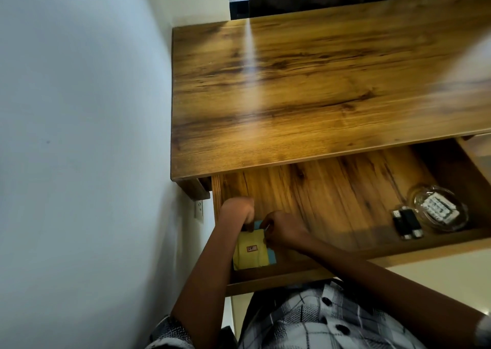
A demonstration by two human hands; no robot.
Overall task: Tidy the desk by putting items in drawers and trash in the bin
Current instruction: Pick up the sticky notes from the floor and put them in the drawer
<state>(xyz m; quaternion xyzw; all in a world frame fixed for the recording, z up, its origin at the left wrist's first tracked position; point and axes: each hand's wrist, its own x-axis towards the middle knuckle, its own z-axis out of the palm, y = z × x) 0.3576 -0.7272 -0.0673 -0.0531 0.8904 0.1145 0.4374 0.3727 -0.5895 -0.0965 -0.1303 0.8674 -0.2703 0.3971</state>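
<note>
Both hands, the left hand (237, 211) and right hand (279, 230), are curled onto the top edge of a yellow and blue pad (251, 251), which is laid flat at the seven o'clock corner of the open drawer (332, 189), its long axis running twelve to six.

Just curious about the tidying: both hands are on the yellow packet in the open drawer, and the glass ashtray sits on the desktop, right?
Not quite. The head view shows the glass ashtray inside the open drawer, not on the desktop; both hands are on the yellow packet.
</note>
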